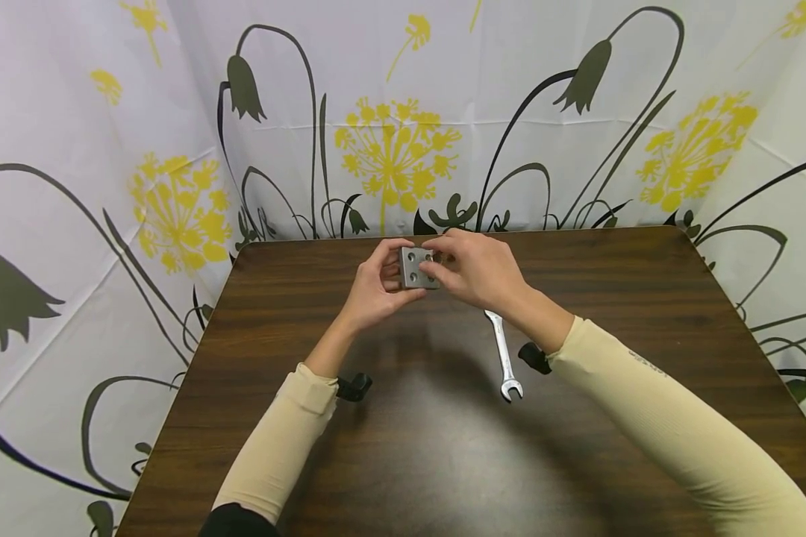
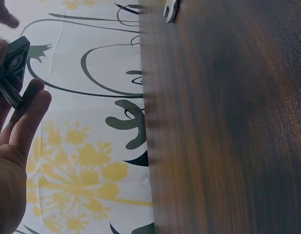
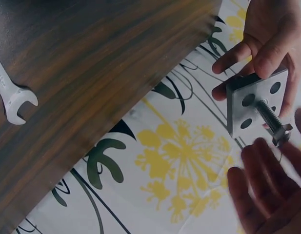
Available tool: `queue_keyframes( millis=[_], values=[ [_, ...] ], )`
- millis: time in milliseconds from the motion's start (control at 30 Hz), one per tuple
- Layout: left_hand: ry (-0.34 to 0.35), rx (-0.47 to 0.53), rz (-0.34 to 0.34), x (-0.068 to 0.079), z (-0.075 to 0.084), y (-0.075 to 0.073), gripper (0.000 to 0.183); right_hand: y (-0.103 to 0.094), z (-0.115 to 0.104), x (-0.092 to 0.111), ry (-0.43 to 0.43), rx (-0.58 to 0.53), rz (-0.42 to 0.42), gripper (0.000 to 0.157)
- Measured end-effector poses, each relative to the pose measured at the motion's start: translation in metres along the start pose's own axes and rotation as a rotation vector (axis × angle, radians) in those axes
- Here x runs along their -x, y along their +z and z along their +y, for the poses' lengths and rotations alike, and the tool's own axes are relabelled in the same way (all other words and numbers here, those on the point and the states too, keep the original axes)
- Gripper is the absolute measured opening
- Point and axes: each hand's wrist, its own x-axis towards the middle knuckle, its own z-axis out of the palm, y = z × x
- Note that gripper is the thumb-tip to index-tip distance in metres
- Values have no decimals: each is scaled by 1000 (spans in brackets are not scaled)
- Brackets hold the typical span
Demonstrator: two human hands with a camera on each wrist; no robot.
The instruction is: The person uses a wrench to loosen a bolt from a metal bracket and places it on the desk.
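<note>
A grey metal plate with several round holes [image 1: 411, 267] is held up above the far part of the table. My left hand [image 1: 371, 294] grips it by its edges, thumb below in the head view. Through the plate runs a threaded bolt [image 3: 269, 116], its head facing my right hand [image 1: 480, 268]. In the right wrist view, the thumb and fingers of that hand are around the bolt's head [image 3: 282, 134]; the exact contact is blurred. On the other side, the bolt's threaded end [image 2: 10, 93] sticks out near my left fingers.
A silver open-ended wrench [image 1: 504, 356] lies on the brown wooden table [image 1: 443, 447], below my right forearm. Black wrist camera mounts [image 1: 354, 388] hang under both wrists. A white curtain with flower prints [image 1: 389, 74] hangs behind the table's far edge.
</note>
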Motion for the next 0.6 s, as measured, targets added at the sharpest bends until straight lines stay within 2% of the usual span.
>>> queue_keyframes(
  millis=[67, 133, 200, 300, 500, 600],
  values=[
    [2, -6, 4, 0, 1, 0, 68, -1, -1, -1, 46, 0, -19, 29],
    [0, -12, 5, 0, 1, 0, 68, -1, -1, -1, 56, -8, -41, 25],
    [-4, -17, 7, 1, 2, 0, 68, -2, -1, -1, 17, -15, -55, 22],
    [-7, -10, 5, 1, 2, 0, 67, -2, -1, 0, -19, -28, -62, 27],
    [-9, -15, 12, 1, 2, 0, 68, -1, -1, -1, 83, -45, -59, 27],
    [-12, -19, 10, 1, 1, -1, 68, -1, 0, -1, 34, -36, -53, 24]
  ],
)
